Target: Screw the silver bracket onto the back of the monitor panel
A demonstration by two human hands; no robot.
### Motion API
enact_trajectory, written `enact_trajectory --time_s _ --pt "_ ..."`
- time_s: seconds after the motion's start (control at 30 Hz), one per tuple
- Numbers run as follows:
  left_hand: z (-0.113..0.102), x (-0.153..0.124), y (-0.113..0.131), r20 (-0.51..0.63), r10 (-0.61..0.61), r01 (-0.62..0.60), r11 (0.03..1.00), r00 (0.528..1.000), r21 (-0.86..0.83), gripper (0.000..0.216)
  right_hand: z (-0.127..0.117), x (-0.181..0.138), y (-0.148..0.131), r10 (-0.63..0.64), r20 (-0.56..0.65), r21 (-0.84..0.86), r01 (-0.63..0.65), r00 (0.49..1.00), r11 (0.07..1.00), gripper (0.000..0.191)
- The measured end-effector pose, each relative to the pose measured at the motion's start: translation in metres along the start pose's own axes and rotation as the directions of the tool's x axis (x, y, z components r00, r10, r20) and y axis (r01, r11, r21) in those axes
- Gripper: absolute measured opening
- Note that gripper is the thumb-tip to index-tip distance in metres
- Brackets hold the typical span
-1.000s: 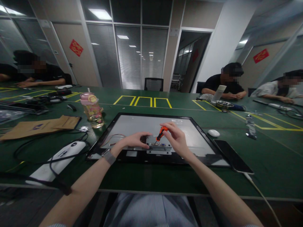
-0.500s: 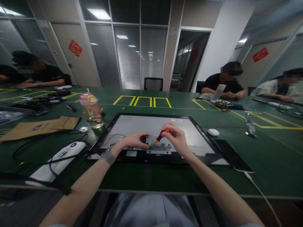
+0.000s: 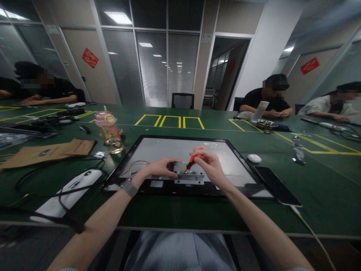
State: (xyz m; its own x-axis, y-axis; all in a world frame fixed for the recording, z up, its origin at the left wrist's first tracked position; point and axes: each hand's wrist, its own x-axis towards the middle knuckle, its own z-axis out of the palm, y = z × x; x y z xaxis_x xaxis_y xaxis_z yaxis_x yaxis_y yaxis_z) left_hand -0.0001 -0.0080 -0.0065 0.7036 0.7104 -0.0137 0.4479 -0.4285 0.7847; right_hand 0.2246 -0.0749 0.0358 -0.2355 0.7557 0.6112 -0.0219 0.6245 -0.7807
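Note:
A flat monitor panel [image 3: 158,148] lies face down on the green table, its grey metal back up. Near its front edge sits a small metal board cover [image 3: 189,177]. My right hand [image 3: 208,165] pinches a small screwdriver with an orange handle [image 3: 191,162], its tip down on the left part of that cover. My left hand [image 3: 162,167] rests on the panel just left of the cover, fingers curled and pressing down beside the tip. A watch is on my left wrist.
A phone [image 3: 278,185] with a cable lies right of the panel, a white mouse [image 3: 254,158] behind it. Left are a pink-lidded bottle [image 3: 109,131], a brown envelope [image 3: 47,150], a white device [image 3: 67,190] and black cables. Three people sit at the far sides.
The screwdriver handle has turned and tipped slightly in my right fingers; both hands stay in the same place on the panel.

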Motion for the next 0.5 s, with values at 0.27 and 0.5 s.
enact_trajectory --time_s 0.27,0.5 --pt "0.0005 0.0019 -0.0062 -0.001 0.008 -0.008 1.000 1.000 -0.005 0.075 -0.0002 0.0009 -0.0077 -0.022 0.042 -0.086 0.025 0.999 0.996 0.023" --pt "-0.0005 0.0014 -0.0059 -0.002 0.035 -0.035 0.998 0.999 0.042 0.073 0.0023 -0.0012 -0.0035 0.005 0.037 -0.042 -0.004 0.999 0.999 0.022"
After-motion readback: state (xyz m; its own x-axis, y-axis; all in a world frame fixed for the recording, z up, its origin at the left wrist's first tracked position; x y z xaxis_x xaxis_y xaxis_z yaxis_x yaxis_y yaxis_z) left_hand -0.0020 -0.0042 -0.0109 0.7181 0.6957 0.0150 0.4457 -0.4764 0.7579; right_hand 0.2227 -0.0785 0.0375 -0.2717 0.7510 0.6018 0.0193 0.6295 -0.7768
